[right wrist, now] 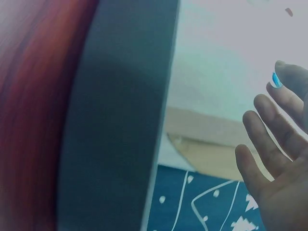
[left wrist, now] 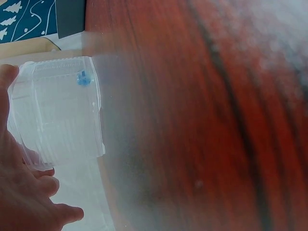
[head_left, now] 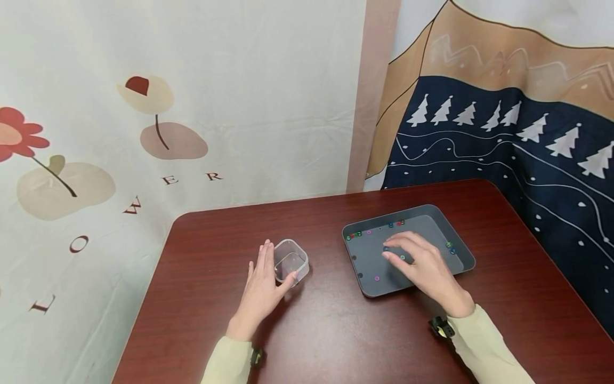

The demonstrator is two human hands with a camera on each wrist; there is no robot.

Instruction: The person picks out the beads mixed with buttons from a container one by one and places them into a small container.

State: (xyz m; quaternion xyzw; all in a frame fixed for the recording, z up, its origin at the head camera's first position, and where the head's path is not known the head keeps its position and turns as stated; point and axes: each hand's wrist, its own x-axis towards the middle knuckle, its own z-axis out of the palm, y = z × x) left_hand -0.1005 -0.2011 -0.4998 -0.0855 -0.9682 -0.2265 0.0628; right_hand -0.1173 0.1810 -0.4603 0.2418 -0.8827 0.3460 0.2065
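Observation:
My left hand (head_left: 263, 288) holds a small clear plastic container (head_left: 301, 269) on the table, fingers along its left side and thumb at its near right side. In the left wrist view a small blue bead (left wrist: 83, 78) shows through the container's wall. My right hand (head_left: 427, 269) is over the grey tray (head_left: 427, 221), pinching a small blue bead (right wrist: 275, 80) between thumb and index finger; the other fingers are spread apart. Several small coloured beads lie in the tray, among them a purple bead (head_left: 377, 278) and a green bead (head_left: 449, 245).
The reddish-brown wooden table (head_left: 331, 330) bears the container at left and the tray at right. A pale curtain (head_left: 268, 106) printed with flowers and a dark blue cloth (head_left: 460, 149) with white trees hang behind it.

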